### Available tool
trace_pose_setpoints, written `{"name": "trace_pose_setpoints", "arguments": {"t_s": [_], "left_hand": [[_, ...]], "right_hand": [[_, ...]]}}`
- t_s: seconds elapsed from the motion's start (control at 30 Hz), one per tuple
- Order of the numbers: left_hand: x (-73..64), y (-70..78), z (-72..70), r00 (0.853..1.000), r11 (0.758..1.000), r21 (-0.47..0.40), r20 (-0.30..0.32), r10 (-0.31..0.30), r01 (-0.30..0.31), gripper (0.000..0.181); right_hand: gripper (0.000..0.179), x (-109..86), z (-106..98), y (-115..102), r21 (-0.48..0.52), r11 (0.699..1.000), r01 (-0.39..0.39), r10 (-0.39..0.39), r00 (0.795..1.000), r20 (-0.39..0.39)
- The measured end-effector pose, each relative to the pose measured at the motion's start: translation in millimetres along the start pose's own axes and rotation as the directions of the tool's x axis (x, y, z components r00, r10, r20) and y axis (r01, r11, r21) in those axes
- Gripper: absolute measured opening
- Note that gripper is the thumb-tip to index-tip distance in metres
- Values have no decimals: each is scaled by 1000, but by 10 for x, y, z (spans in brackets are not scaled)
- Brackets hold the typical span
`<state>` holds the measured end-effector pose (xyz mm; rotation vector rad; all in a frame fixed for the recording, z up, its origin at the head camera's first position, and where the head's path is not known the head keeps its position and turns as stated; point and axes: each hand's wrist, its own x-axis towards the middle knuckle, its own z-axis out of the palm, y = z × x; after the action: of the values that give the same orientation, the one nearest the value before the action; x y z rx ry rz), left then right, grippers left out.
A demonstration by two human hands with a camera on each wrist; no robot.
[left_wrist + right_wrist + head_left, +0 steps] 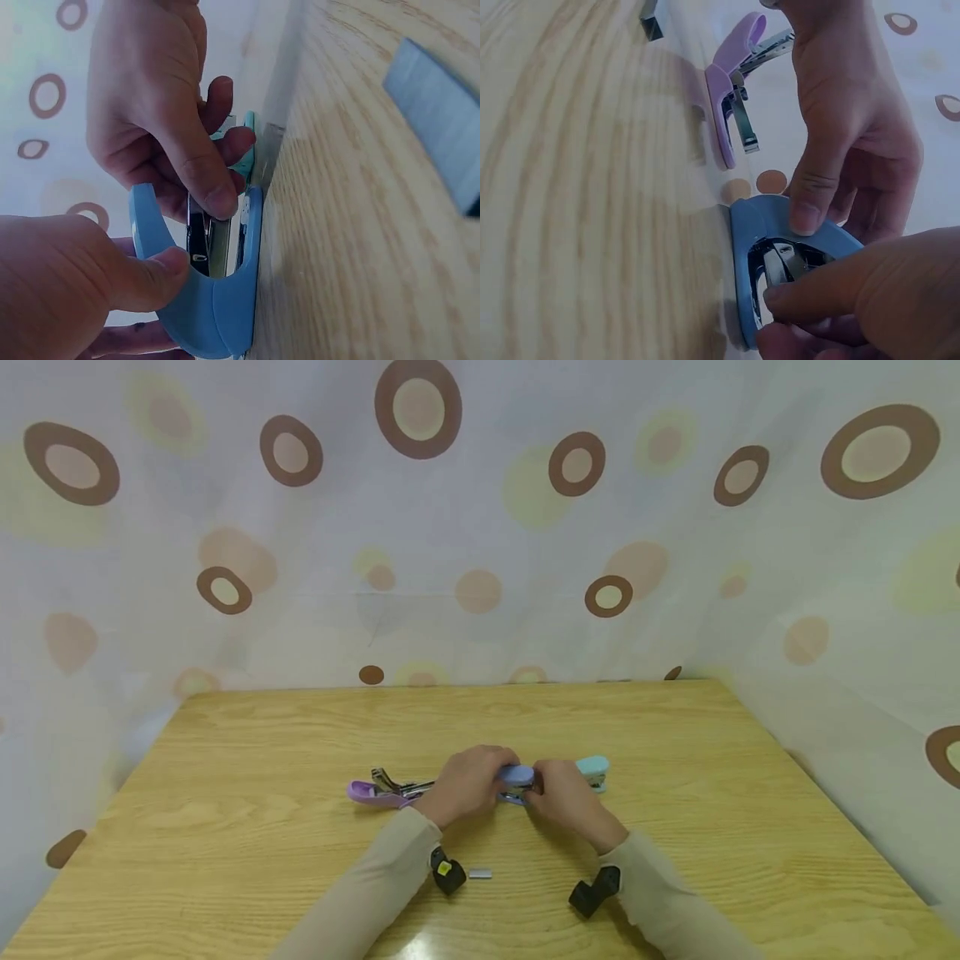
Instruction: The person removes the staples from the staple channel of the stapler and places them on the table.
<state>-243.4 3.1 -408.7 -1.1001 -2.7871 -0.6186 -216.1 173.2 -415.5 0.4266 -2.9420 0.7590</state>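
Observation:
A blue stapler [516, 775] stands on the table between both hands. My left hand [467, 781] grips it around the back, thumb on the blue body in the left wrist view. My right hand [566, 792] pinches the metal staple magazine [218, 247] at the stapler's front, below the raised blue top arm. The fingertips hide part of the magazine, so I cannot tell whether staples lie in it. Left of the left hand lies a purple stapler [367, 792], spread wide with its metal parts lifted. A light teal stapler [592, 766] sits just beyond the right hand.
A short silver strip of staples [480, 874] lies on the wooden table [285, 877], near the left wrist. Behind the table and along its sides hangs a white curtain [450, 527] with brown circles. Both wrists carry small black cameras.

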Motion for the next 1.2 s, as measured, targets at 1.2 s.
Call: {"name": "trace_pose_setpoints", "arguments": {"t_s": [1.2], "left_hand": [[-90, -192, -32, 990, 865, -481, 44, -136, 140, 22]], "right_hand": [[13, 10, 50, 11, 56, 995, -80, 79, 997, 13]]}}
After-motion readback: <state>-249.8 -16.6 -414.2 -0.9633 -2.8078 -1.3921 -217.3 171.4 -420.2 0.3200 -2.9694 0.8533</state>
